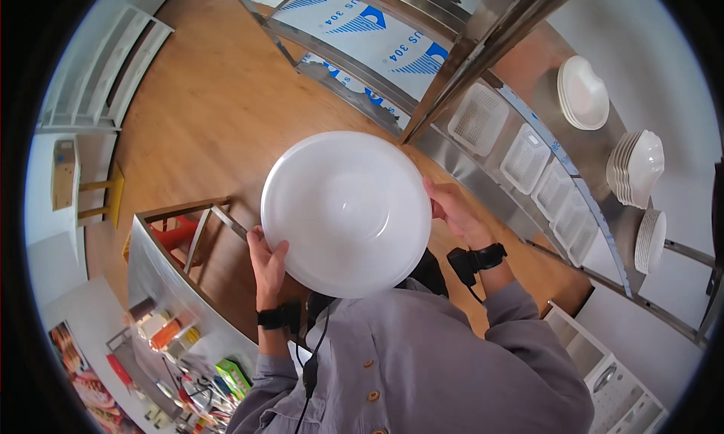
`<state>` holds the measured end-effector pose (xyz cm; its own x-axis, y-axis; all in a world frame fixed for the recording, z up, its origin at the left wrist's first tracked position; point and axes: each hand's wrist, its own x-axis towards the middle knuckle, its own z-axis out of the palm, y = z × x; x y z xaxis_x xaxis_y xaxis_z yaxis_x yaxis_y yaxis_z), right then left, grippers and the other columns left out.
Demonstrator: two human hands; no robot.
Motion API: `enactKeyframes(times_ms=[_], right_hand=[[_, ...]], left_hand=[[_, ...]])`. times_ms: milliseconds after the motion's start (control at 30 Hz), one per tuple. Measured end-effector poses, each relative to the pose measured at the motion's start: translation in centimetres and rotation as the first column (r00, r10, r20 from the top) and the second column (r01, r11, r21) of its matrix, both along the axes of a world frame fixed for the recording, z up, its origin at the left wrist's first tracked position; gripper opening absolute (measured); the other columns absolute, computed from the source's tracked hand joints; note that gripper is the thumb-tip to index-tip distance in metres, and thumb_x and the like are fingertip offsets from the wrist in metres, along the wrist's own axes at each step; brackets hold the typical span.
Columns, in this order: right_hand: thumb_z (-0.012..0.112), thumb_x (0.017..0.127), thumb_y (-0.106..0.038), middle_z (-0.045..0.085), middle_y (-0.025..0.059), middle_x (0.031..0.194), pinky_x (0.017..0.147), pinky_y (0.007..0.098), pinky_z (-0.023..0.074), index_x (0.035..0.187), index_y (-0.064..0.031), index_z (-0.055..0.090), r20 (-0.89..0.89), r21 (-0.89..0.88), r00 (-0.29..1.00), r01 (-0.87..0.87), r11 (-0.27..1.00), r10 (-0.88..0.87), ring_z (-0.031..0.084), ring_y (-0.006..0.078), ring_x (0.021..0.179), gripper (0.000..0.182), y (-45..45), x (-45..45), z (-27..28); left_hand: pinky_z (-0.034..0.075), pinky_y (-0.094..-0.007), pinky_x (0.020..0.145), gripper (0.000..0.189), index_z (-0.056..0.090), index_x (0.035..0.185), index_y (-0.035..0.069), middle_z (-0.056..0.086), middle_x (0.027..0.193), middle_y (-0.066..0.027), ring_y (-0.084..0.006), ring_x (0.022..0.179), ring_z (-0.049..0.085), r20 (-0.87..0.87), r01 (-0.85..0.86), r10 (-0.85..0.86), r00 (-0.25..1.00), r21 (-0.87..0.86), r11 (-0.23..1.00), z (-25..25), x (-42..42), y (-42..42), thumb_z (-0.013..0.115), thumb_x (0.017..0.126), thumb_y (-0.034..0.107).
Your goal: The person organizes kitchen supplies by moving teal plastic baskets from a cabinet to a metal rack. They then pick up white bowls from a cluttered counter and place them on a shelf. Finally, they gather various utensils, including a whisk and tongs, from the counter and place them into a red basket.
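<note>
A large round white basin (345, 213) is held up before my body, its hollow side facing the camera. My left hand (268, 260) grips its lower left rim, thumb on the edge. On the right, my right hand (449, 206) holds the rim, with most of its fingers hidden behind the basin. Straps with small black devices are on both wrists, and a cable hangs from each.
To the right, a steel shelf unit carries white perforated baskets (478, 119) and stacked white dishes (636, 168). A steel table (186, 298) with utensils and a green box (232, 378) stands lower left. White racks (102, 66) are upper left.
</note>
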<state>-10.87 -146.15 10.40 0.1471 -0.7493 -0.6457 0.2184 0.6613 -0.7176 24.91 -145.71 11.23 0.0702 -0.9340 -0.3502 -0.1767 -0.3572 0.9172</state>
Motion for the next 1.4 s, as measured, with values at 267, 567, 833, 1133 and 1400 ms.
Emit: enactKeyframes(times_ms=[267, 567, 833, 1133, 1400], right_hand=[[0.051, 0.089, -0.049, 0.061, 0.0031, 0.072, 0.058, 0.0254, 0.0447, 0.085, -0.0020, 0.065, 0.103, -0.102, 0.939, 0.337, 0.936, -0.327, 0.056, 0.0098, 0.064, 0.049, -4.0, 8.5, -1.1], [0.048, 0.091, -0.045, 0.063, 0.0032, 0.078, 0.062, 0.0273, 0.0456, 0.090, -0.0027, 0.064, 0.049, -0.092, 0.828, 0.561, 0.823, -0.559, 0.056, 0.0120, 0.063, 0.045, -5.9, 18.9, 0.9], [0.047, 0.089, -0.036, 0.063, 0.0017, 0.092, 0.069, 0.0284, 0.0453, 0.103, -0.0062, 0.063, 0.021, -0.143, 0.789, 0.611, 0.779, -0.614, 0.057, 0.0097, 0.081, 0.037, -6.4, 19.5, 0.7], [0.061, 0.081, -0.023, 0.063, 0.0009, 0.074, 0.056, 0.0226, 0.0465, 0.087, -0.0015, 0.068, -0.017, -0.169, 0.694, 0.708, 0.686, -0.720, 0.056, 0.0076, 0.063, 0.023, -11.7, 17.7, -0.6], [0.064, 0.078, -0.018, 0.064, 0.0036, 0.073, 0.053, 0.0212, 0.0461, 0.086, 0.0031, 0.067, -0.055, -0.153, 0.442, 0.882, 0.445, -0.895, 0.057, 0.0089, 0.058, 0.023, -11.1, 19.0, -3.5]], left_hand=[[0.047, -0.0285, 0.076, 0.040, 0.032, 0.108, 0.002, 0.060, 0.095, -0.0142, -0.0170, 0.084, 0.058, -0.175, 0.191, -0.204, 0.963, -0.091, 0.977, -0.6, 8.3, -11.8, 0.052, 0.075, -0.006], [0.045, -0.0309, 0.084, 0.037, 0.039, 0.110, 0.000, 0.058, 0.104, -0.0144, -0.0187, 0.097, 0.057, -0.208, 0.394, -0.411, 0.888, -0.122, 0.911, 0.1, 15.1, -22.2, 0.052, 0.076, -0.005], [0.045, -0.0261, 0.074, 0.032, 0.051, 0.097, -0.003, 0.060, 0.089, -0.0089, -0.0155, 0.082, 0.057, -0.282, 0.578, -0.563, 0.777, -0.037, 0.815, 0.2, 13.1, -30.6, 0.051, 0.065, -0.008], [0.040, -0.0227, 0.057, 0.019, 0.059, 0.076, -0.001, 0.058, 0.071, -0.0032, -0.0117, 0.064, 0.052, -0.345, 0.673, -0.611, 0.713, 0.090, 0.734, -0.4, 8.6, -40.5, 0.048, 0.061, -0.004], [0.046, -0.0246, 0.064, 0.016, 0.062, 0.083, 0.000, 0.061, 0.079, -0.0040, -0.0123, 0.071, 0.057, -0.399, 0.760, -0.667, 0.629, 0.136, 0.636, 0.1, 0.7, -45.5, 0.053, 0.070, -0.003]])
